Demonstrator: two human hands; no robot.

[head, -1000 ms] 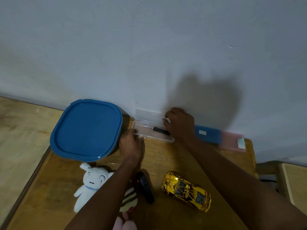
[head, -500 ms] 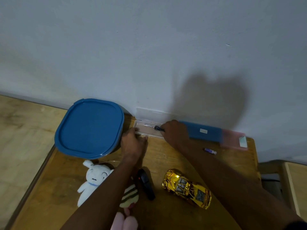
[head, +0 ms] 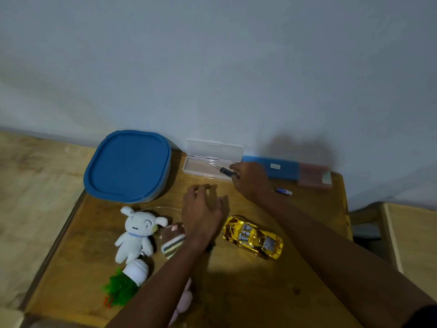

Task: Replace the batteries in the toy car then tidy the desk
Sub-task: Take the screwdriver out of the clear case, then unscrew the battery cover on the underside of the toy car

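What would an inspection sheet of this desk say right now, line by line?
Surface: wooden desk against a pale wall, dimly lit.
Job's things: gold toy car upright; screwdriver half in the open clear case; small battery lying loose.
Clutter: blue lidded box, white plush, striped plush, green-topped toy, blue and pink cases.
Grippers: right hand fingers pinching the screwdriver handle; left hand open, empty, above the desk.
Cables: thin wire near the white plush.
Surroundings: wooden floor, another wooden piece at right.
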